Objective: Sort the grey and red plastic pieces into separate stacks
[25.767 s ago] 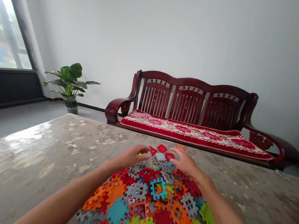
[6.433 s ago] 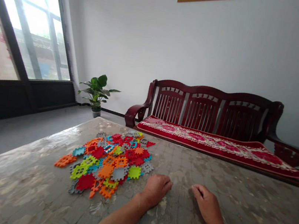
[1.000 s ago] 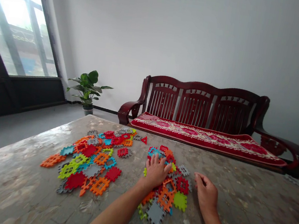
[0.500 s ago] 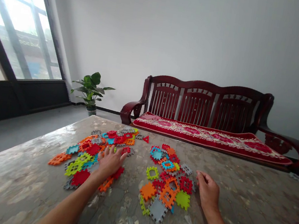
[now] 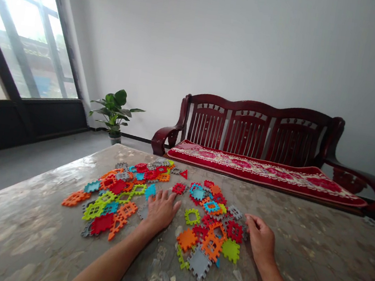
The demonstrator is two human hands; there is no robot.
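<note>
My left hand lies palm down on the table with its fingers apart. A blue interlocking tile and a partly covered grey tile are by its fingers, and a red tile sits just past them. Left of this hand spreads a pile of notched plastic tiles in red, orange, lime, blue and grey, such as a lime window tile. My right hand rests with curled fingers at the right edge of a second pile, near a lime tile. Whatever its fingers may hold is hidden.
The patterned table fills the foreground. Behind it stands a dark red wooden bench with a floral red cover. A potted plant is at the back left, near a large window.
My left hand has moved right, off the left pile. Orange, blue and red tiles around it now show or lie farther right. My right hand has stayed in place.
</note>
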